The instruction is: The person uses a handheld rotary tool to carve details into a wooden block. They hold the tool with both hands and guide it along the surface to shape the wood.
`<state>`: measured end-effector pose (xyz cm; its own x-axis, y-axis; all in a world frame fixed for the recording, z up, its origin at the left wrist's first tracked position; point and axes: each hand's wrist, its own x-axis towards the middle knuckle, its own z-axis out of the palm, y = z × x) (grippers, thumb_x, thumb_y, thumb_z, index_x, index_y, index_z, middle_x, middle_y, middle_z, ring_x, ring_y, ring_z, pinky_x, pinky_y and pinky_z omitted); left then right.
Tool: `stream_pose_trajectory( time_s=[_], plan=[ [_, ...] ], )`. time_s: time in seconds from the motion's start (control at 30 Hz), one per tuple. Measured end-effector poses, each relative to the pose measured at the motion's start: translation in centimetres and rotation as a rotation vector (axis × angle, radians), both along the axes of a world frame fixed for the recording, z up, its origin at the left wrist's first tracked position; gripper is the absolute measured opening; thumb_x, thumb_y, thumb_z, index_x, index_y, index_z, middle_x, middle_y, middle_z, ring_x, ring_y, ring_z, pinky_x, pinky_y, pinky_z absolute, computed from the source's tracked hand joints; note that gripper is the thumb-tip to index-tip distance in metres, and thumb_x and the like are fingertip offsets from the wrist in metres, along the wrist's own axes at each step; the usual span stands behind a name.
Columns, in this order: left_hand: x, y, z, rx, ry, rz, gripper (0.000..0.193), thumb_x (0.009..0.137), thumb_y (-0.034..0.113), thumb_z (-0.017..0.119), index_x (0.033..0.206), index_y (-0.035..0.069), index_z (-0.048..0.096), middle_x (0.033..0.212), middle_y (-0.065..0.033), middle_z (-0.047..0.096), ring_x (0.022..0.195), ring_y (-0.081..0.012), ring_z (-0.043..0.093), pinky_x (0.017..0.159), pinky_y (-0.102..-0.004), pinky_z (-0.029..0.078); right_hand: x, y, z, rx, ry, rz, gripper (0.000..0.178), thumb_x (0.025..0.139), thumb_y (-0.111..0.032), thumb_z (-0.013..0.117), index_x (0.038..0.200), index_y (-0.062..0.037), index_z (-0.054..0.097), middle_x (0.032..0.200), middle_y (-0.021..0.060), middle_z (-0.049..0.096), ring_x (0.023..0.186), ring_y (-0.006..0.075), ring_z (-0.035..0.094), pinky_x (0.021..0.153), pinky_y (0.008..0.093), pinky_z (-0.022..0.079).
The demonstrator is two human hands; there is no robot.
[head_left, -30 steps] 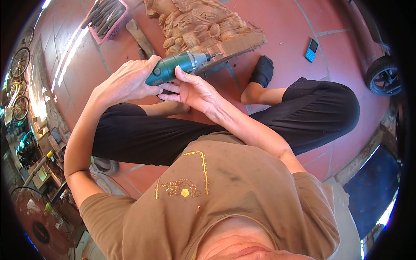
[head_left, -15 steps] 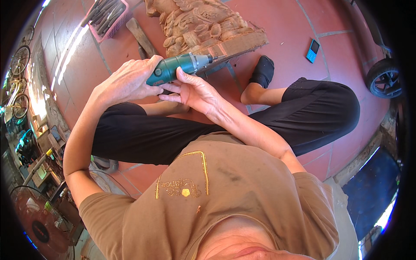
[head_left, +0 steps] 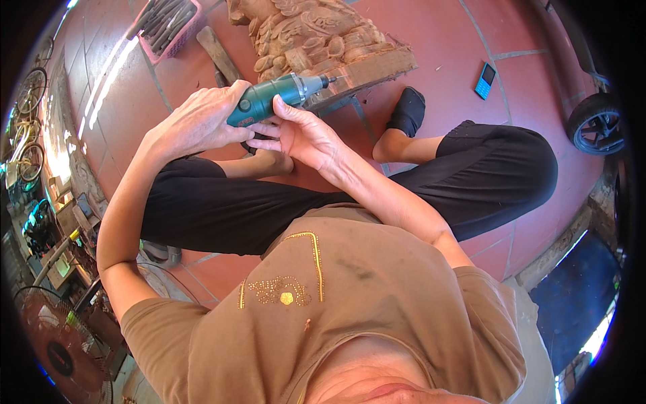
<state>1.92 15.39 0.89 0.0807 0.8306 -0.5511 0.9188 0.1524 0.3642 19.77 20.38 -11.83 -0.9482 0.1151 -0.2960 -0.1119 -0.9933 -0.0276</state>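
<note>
Both hands hold a green die grinder [head_left: 268, 99] above my crossed legs, with its grey collar and thin bit pointing right. My left hand [head_left: 198, 123] grips its rear end, the back of the hand facing up. My right hand [head_left: 306, 133] supports the body, thumb laid along the near side and fingers reaching beneath toward the left hand. Just beyond the tool lies a carved wooden panel [head_left: 316, 37] with raised relief. The bit appears in front of the panel's near edge; whether they touch I cannot tell.
A pink basket [head_left: 176, 42] of chisel-like tools stands at the far left, near a wooden mallet-like piece [head_left: 219, 54]. On the tiled floor [head_left: 457, 87] lies a blue phone [head_left: 485, 81]. A black wheel [head_left: 597, 123] stands at right, a fan [head_left: 62, 357] at lower left.
The grinder's front end has tipped slightly upward in the picture, its bit shifting a little away from me. Both hands keep their hold.
</note>
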Motion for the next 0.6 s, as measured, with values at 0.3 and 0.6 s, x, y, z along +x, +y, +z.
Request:
stream_pose_trajectory(
  time_s=[0.3, 0.6],
  plan=[
    [0.07, -0.31, 0.1, 0.061, -0.048, -0.03, 0.044, 0.079, 0.022, 0.074, 0.105, -0.002, 0.047, 0.083, -0.0252, 0.064, 0.082, -0.0432, 0.063, 0.073, -0.0481, 0.049, 0.5, -0.4, 0.73, -0.023, 0.005, -0.004, 0.048, 0.09, -0.033, 0.071, 0.127, -0.0074, 0.055, 0.128, 0.0117, 0.061, 0.121, 0.0283, 0.058, 0.101, 0.0512, 0.047],
    [-0.1, -0.13, -0.16, 0.009, -0.016, -0.048, 0.057, 0.076, 0.022, 0.075, 0.121, 0.001, 0.047, 0.094, -0.0258, 0.066, 0.091, -0.043, 0.063, 0.078, -0.0474, 0.049, 0.61, -0.54, 0.67, -0.052, 0.01, -0.021, 0.048, 0.089, -0.031, 0.072, 0.127, -0.0075, 0.055, 0.13, 0.012, 0.06, 0.125, 0.0318, 0.054, 0.105, 0.055, 0.044]
  ],
)
